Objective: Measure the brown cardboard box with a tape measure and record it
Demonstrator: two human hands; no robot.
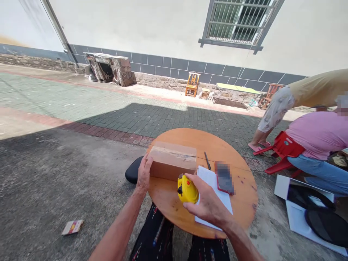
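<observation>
A closed cardboard box (174, 157) with clear tape along its top lies on a round wooden table (244, 181). My left hand (144, 173) grips the box at its left end, with the fingers against that side. In my right hand (208, 199) is a yellow tape measure (187, 190) with a red button and a black catch, held above the table in front of the box. White paper (213, 210) lies partly under my right hand. Beside it are a phone (225, 177) in a red case and a black pen (207, 160).
A black rounded object (134, 170) shows beyond the table's left edge. To the right, a person in pink (320, 130) sits on a red plastic chair (288, 146) near an open white box (296, 217). Another person (304, 90) bends over there. A small carton (73, 227) lies on the ground.
</observation>
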